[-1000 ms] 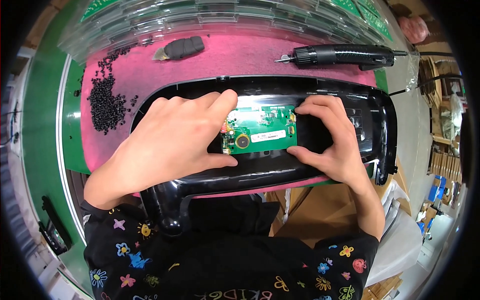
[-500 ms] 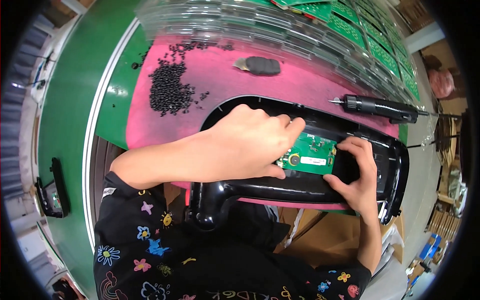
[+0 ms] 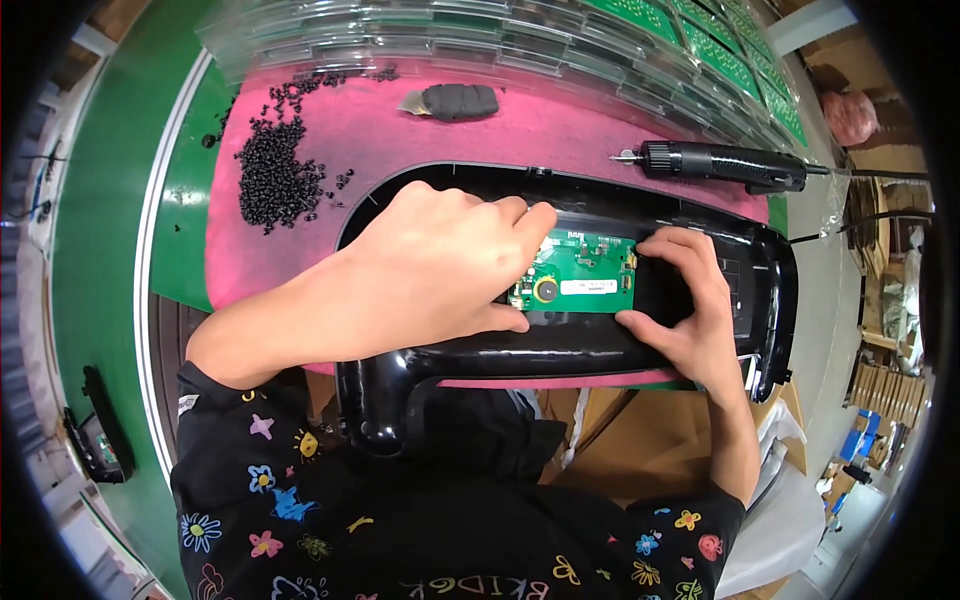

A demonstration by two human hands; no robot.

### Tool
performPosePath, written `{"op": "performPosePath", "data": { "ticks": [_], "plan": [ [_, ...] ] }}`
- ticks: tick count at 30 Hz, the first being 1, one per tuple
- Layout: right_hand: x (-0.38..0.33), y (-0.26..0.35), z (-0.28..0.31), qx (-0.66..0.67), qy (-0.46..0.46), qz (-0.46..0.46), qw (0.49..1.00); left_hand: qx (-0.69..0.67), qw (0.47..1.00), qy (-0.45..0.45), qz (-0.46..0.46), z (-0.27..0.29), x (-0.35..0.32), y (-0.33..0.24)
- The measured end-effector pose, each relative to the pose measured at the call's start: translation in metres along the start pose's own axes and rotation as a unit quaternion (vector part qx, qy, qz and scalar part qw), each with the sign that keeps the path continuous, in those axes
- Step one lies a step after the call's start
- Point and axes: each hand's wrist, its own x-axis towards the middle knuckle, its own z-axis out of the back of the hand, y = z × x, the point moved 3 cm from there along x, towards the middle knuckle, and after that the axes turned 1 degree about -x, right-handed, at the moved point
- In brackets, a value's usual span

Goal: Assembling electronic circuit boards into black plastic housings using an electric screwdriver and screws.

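Note:
A green circuit board (image 3: 590, 262) with a round black part and a white label lies inside a long black plastic housing (image 3: 560, 360), whose handle-like end points toward me. My left hand (image 3: 455, 255) grips the board's left end, thumb at the near corner and fingers at the far side, hiding that end. My right hand (image 3: 695, 300) holds the right end, thumb at the near corner and fingertips at the far one. Whether the board rests fully on the housing floor, I cannot tell.
A black electric screwdriver (image 3: 720, 165) lies beyond the housing on the pink mat (image 3: 400, 145), its cable running right. Small black screws (image 3: 275, 180) are heaped at left, near a tape-wrapped blade (image 3: 455, 102). Clear plastic trays (image 3: 480, 45) line the back. Another black housing (image 3: 97, 430) sits far left.
The whole view has shifted, so the bench things appear farther left and higher. Both hands keep their hold on the circuit board within the housing.

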Motion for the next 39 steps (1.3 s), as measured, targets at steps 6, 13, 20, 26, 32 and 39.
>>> {"op": "performPosePath", "data": {
  "ticks": [6,13,20,26,32,39],
  "plan": [
    [-0.001,-0.002,0.001,-0.007,0.013,-0.004,1.0,0.019,1.0,-0.002,0.002,-0.001,-0.001,-0.002],
    [0.002,0.004,0.002,0.027,0.006,-0.02,0.999,-0.054,0.993,-0.101,0.002,0.029,-0.01,0.014],
    [0.006,-0.023,0.063,-0.294,-0.296,-0.031,0.908,0.074,0.969,-0.183,0.146,0.057,-0.029,0.082],
    [0.024,-0.089,0.1,-0.021,-0.175,-0.229,0.957,0.091,0.966,0.0,0.241,0.046,-0.041,0.082],
    [0.055,-0.068,0.077,0.135,-0.425,-0.104,0.889,0.13,0.963,-0.15,0.182,0.027,-0.041,0.082],
    [0.1,0.012,0.027,0.453,-0.25,-0.031,0.855,0.113,0.963,-0.125,0.209,0.03,-0.031,0.086]
  ]
}}
